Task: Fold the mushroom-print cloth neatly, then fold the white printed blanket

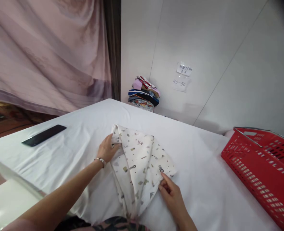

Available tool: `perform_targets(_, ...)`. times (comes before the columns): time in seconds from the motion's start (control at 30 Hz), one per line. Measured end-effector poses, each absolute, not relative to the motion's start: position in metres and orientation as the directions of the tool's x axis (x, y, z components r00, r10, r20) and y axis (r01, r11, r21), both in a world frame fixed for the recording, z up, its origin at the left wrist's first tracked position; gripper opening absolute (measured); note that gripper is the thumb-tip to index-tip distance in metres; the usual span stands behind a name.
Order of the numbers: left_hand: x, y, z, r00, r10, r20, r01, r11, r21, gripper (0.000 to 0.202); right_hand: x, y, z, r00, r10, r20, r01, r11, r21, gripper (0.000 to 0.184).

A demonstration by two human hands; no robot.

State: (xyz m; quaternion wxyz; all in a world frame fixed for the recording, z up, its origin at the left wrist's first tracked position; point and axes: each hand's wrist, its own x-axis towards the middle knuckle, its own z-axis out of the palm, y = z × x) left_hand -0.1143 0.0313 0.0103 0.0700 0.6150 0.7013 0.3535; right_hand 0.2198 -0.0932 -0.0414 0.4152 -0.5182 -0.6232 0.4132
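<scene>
A white cloth [142, 154] printed with small grey, green and brown motifs lies on the white-covered table in loose folds. It narrows toward my body and fans out at the far side. My left hand [107, 149], with a bracelet at the wrist, grips its upper left edge by a folded corner, thumb on top. At the lower right edge, my right hand [171, 194] pinches the fabric between thumb and fingers. The cloth's underside and inner layers are hidden, so I cannot tell whether it is a garment.
On the left of the white table cover [199, 160] lies a flat black object [44, 135]. A red plastic basket [257, 170] with a metal handle stands at the right. Beyond the far edge rises a pile of folded fabrics [144, 93] by the wall. A pink curtain [60, 54] hangs back left.
</scene>
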Motion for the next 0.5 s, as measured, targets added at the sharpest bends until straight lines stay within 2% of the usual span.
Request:
perform_targets(0.07,-0.104,0.009,0.011,-0.001,0.893,0.451,0.88,-0.214,0.424,0.057,0.22,-0.094,-0.039,-0.121,0.986,0.116,0.34,0.151,-0.928,0.045)
perform_targets(0.17,-0.083,-0.019,0.014,0.275,0.871,0.408,0.843,-0.422,0.333,0.043,0.218,-0.093,-0.033,-0.171,0.969,0.178,0.432,0.236,-0.871,0.043)
perform_targets(0.27,-0.066,-0.034,0.017,0.446,0.86,0.248,0.759,-0.51,0.405,0.043,0.215,-0.093,-0.027,-0.219,0.955,0.198,0.516,0.286,-0.808,0.036)
perform_targets(0.33,-0.058,-0.036,0.021,0.482,0.859,0.173,0.728,-0.503,0.466,0.045,0.213,-0.093,-0.024,-0.216,0.958,0.188,0.53,0.277,-0.802,0.028)
perform_targets(0.5,-0.041,-0.018,0.04,0.496,0.866,0.067,0.675,-0.433,0.598,0.038,0.209,-0.093,-0.023,-0.133,0.976,0.173,0.419,0.214,-0.883,0.015)
